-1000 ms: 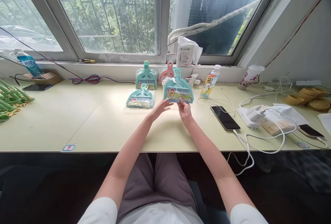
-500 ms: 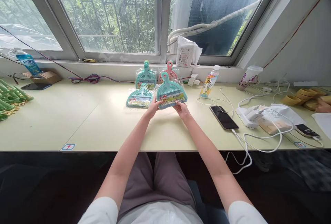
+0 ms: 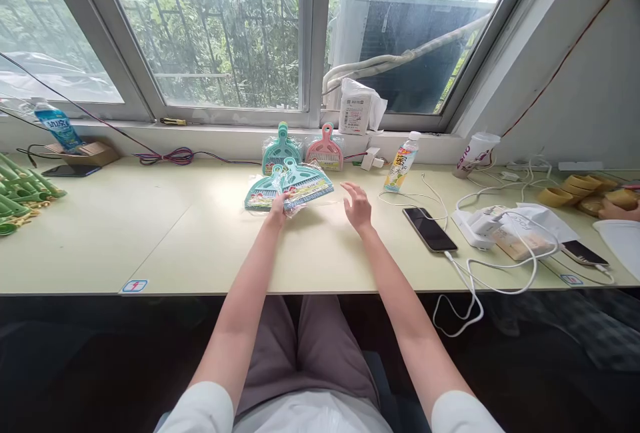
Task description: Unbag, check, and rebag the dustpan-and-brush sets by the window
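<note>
My left hand (image 3: 278,208) grips the lower left corner of a wrapped teal dustpan and brush set (image 3: 306,186), tilted up to the right. Behind it, partly covered, is another teal dustpan set (image 3: 260,192) on the table. My right hand (image 3: 358,206) is off to the right of the held set, fingers apart, touching nothing. Against the wall under the window stand a further teal dustpan set (image 3: 282,148) and a pink dustpan set (image 3: 326,148), both in clear wrapping.
Right of my hands are a drink bottle (image 3: 401,161), a black phone (image 3: 430,229), a white power strip (image 3: 474,228) with tangled cables, and a cup (image 3: 476,154). Green stalk-like pieces (image 3: 25,190) lie far left. Another person's hand (image 3: 620,210) shows at the right edge.
My right hand has let go of the teal dustpan set and moved slightly right. With my left hand, the set has shifted left and lower, now overlapping the one on the table.
</note>
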Demonstrator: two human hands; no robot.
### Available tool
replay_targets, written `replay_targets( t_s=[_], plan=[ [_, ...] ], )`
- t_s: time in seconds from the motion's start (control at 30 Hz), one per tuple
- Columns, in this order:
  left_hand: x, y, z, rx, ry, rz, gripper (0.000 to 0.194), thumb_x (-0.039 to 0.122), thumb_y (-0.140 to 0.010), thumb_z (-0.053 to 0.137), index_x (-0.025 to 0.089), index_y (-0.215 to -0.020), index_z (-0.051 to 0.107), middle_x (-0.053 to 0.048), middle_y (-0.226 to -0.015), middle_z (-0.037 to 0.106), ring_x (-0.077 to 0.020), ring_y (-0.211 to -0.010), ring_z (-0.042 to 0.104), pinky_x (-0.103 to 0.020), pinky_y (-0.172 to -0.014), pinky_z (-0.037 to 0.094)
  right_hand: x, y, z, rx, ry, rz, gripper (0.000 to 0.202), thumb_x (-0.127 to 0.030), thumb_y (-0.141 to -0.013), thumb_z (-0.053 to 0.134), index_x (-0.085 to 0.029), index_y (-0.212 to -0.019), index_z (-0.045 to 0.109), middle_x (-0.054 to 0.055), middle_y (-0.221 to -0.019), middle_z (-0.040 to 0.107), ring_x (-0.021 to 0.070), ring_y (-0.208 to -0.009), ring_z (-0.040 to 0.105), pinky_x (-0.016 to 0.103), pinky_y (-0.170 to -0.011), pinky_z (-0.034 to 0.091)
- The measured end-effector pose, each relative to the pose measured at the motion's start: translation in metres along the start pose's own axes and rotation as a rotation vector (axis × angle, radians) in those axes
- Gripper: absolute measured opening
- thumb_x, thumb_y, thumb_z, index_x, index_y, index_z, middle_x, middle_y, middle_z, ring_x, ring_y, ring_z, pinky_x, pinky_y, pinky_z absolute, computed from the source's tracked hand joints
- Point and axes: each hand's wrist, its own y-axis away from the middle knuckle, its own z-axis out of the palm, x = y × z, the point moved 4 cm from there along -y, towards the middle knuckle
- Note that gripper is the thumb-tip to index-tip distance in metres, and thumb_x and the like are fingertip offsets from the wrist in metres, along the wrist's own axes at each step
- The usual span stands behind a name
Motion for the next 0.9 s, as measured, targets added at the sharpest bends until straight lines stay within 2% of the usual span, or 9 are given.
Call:
replay_targets(
  t_s=[0.1,0.17,0.23,0.33,0.4,0.53,0.7,0.8,0.9],
  plan=[
    [-0.003,0.001,-0.001,-0.052,0.034,-0.056,0.029,0.010,-0.078,0.055,0.013,-0.108,0.053,-0.002,-0.075,0.062,-0.0119,-0.060,0.064,-0.021,-0.053,0.054,-0.007,0.004,0.009,-0.095,0.122,-0.251,0.065,-0.001,-0.080,0.041,-0.031,-0.136,0.048,-0.001,-0.144,0.045,0.0229,-0.135,0.037,0.042,-0.101,0.043],
    [-0.005,0.001,-0.001,-0.085,0.038,-0.072,0.025,0.011,-0.076,0.057,0.011,-0.102,0.055,-0.003,-0.072,0.063,-0.0129,-0.060,0.064,-0.022,-0.054,0.055,-0.004,0.004,0.013,-0.078,0.117,-0.280,0.062,-0.003,-0.081,0.044,-0.030,-0.136,0.048,0.000,-0.144,0.046,0.0229,-0.135,0.035,0.043,-0.105,0.039],
    [-0.008,0.001,-0.002,-0.102,0.010,-0.089,0.023,0.012,-0.075,0.059,0.011,-0.097,0.057,-0.003,-0.070,0.064,-0.0138,-0.059,0.064,-0.024,-0.055,0.056,0.001,0.002,0.015,-0.037,0.065,-0.251,0.046,-0.013,-0.085,0.049,-0.029,-0.128,0.057,0.002,-0.138,0.053,0.0241,-0.131,0.041,0.044,-0.105,0.038],
    [-0.011,-0.001,-0.003,-0.153,-0.072,-0.123,0.022,0.016,-0.073,0.061,0.010,-0.094,0.059,-0.006,-0.072,0.066,-0.0161,-0.059,0.065,-0.027,-0.057,0.056,0.010,-0.002,0.019,-0.045,-0.045,-0.197,0.024,-0.027,-0.090,0.051,-0.030,-0.103,0.071,0.001,-0.123,0.064,0.0239,-0.120,0.051,0.044,-0.102,0.040],
    [-0.011,-0.001,-0.004,-0.218,-0.120,-0.149,0.027,0.022,-0.074,0.062,0.011,-0.098,0.060,-0.008,-0.077,0.068,-0.0191,-0.064,0.067,-0.030,-0.061,0.057,0.014,-0.003,0.020,-0.071,-0.115,-0.162,0.023,-0.032,-0.091,0.051,-0.030,-0.093,0.073,0.000,-0.116,0.068,0.0229,-0.114,0.056,0.043,-0.099,0.041],
    [-0.011,0.001,-0.004,-0.334,-0.176,-0.177,0.038,0.031,-0.075,0.064,0.014,-0.109,0.058,-0.010,-0.091,0.070,-0.0239,-0.082,0.069,-0.037,-0.071,0.058,0.016,-0.002,0.020,-0.074,-0.226,-0.068,0.027,-0.034,-0.091,0.048,-0.027,-0.087,0.074,0.001,-0.110,0.070,0.0203,-0.102,0.062,0.038,-0.094,0.044],
    [-0.009,0.005,0.002,-0.411,-0.182,-0.111,0.036,0.021,-0.073,0.063,0.013,-0.108,0.058,-0.010,-0.094,0.070,-0.0234,-0.094,0.067,-0.036,-0.080,0.058,0.016,0.000,0.022,-0.018,-0.338,0.093,0.029,-0.031,-0.087,0.047,-0.021,-0.078,0.072,0.005,-0.101,0.069,0.0181,-0.087,0.063,0.033,-0.083,0.050],
    [-0.012,0.010,0.006,-0.445,-0.213,-0.145,0.034,0.012,-0.071,0.061,0.013,-0.105,0.056,-0.010,-0.095,0.069,-0.0216,-0.090,0.067,-0.034,-0.078,0.058,0.018,0.001,0.022,0.030,-0.438,0.140,0.024,-0.034,-0.082,0.053,-0.020,-0.078,0.071,0.007,-0.098,0.068,0.0186,-0.085,0.062,0.032,-0.079,0.053],
    [-0.015,0.014,0.010,-0.482,-0.239,-0.142,0.039,0.010,-0.071,0.063,0.013,-0.108,0.052,-0.010,-0.100,0.067,-0.0195,-0.085,0.068,-0.034,-0.076,0.058,0.021,0.002,0.020,0.067,-0.469,0.174,0.025,-0.037,-0.081,0.055,-0.019,-0.085,0.072,0.008,-0.108,0.065,0.0169,-0.079,0.061,0.032,-0.076,0.055]
  ],
)
